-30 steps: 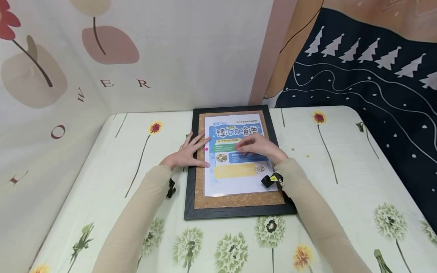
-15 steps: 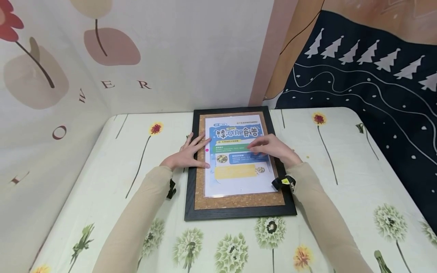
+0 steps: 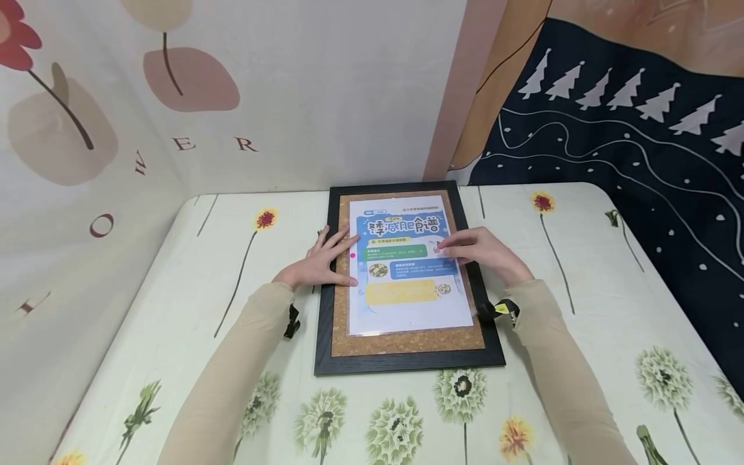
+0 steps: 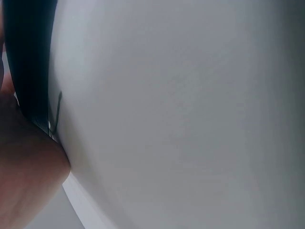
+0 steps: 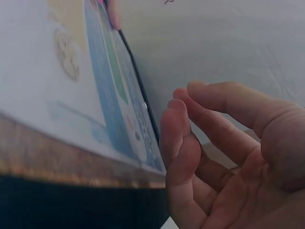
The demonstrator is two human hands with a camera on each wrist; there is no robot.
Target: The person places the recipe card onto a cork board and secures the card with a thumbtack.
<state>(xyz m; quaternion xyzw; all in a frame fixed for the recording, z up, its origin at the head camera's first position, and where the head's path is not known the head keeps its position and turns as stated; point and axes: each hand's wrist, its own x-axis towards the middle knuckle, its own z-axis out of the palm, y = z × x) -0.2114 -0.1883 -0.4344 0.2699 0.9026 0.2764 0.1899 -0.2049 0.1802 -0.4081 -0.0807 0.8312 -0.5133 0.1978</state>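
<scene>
A printed paper sheet (image 3: 418,316) in blue, green and yellow lies on a cork board (image 3: 407,341) with a black frame (image 3: 407,363). A pink pin-like dot (image 3: 352,255) shows at the sheet's left edge. My left hand (image 3: 320,263) rests across the frame's left side with fingers spread, tips on the sheet. In the left wrist view, part of that hand (image 4: 28,176) shows beside the black frame (image 4: 28,62). My right hand (image 3: 485,254) hovers over the sheet's right edge. Its fingers (image 5: 177,129) are loosely curled, with a gap to the thumb and nothing visible between them.
A floral cloth (image 3: 232,361) covers the table around the board. Behind the table hang a pale wall cloth (image 3: 325,97) and, at the right, a dark cloth with white trees (image 3: 610,129). A black wrist strap (image 3: 498,310) sits on the right sleeve.
My right hand has moved right across the sheet, from its middle to its right edge, uncovering more of the print. The left hand and the board have stayed in place.
</scene>
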